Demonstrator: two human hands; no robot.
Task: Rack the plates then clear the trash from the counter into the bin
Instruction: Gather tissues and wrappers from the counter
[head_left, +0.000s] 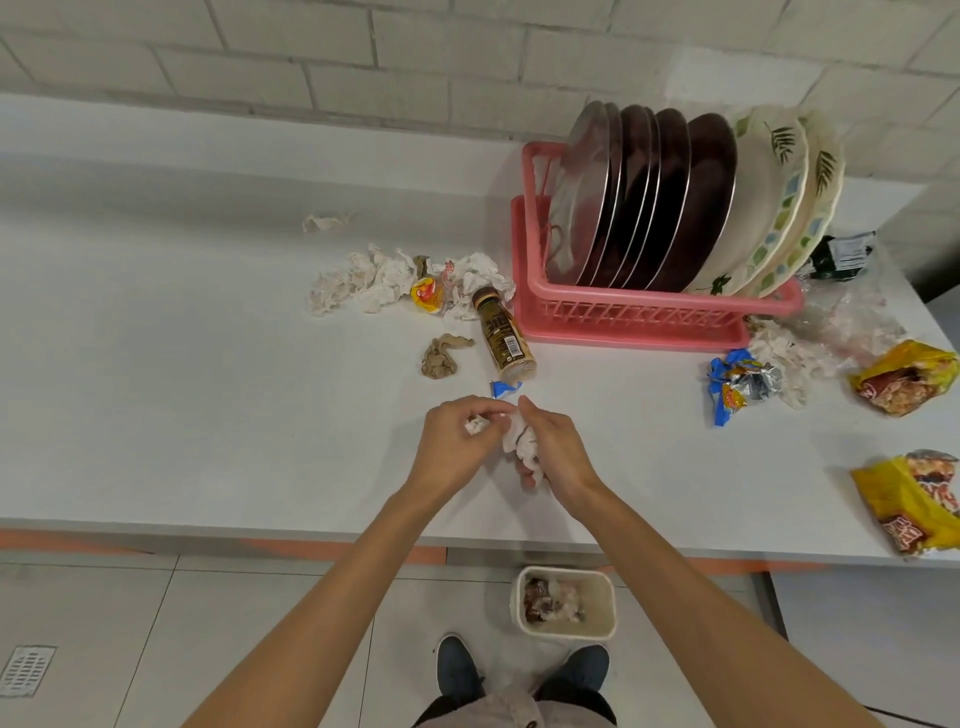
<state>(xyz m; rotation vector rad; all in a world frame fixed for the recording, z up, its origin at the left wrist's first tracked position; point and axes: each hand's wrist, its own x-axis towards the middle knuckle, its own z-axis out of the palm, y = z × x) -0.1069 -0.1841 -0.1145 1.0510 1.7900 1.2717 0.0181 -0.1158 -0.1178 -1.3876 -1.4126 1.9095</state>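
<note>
Both hands meet over the white counter (208, 395) near its front edge. My right hand (556, 447) grips a wad of crumpled white tissue (519, 441). My left hand (452, 441) pinches a smaller piece of tissue (475, 425) right beside it. A pink dish rack (649, 312) at the back right holds several upright plates (675, 202), steel, dark and floral. A small beige bin (605, 603) with trash inside stands on the floor below the counter edge.
A pile of crumpled tissues (374, 280), a lying brown bottle (504, 332), a brown paper wad (441, 356) and a blue wrapper scrap (501, 388) lie ahead. Foil wrappers (737, 387) and yellow snack bags (904, 376) lie right. A floor drain (26, 670) is lower left.
</note>
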